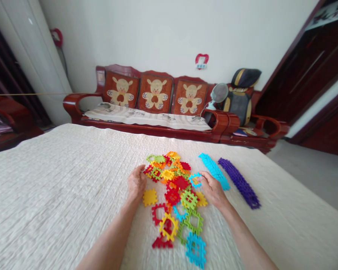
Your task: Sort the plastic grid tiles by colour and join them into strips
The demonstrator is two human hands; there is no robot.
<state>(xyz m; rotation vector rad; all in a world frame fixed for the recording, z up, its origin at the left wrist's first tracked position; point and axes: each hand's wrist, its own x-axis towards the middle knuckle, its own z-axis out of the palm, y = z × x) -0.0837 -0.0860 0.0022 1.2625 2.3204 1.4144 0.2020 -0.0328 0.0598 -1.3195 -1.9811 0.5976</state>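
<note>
1 blue piece sits in the right hand's fingertips.

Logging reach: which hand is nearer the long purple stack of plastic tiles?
Right. Right hand: left of the purple stack; left hand: farther left, across the multicoloured tile pile.

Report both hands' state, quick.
Left hand: loosely curled at the pile of pieces; whether it grips one cannot be told.
Right hand: closed, pinching a blue piece.

Bare from forearm to fingertip
Left hand and right hand are uncovered; both forearms are smooth in outline, narrowing toward the wrists.
</note>
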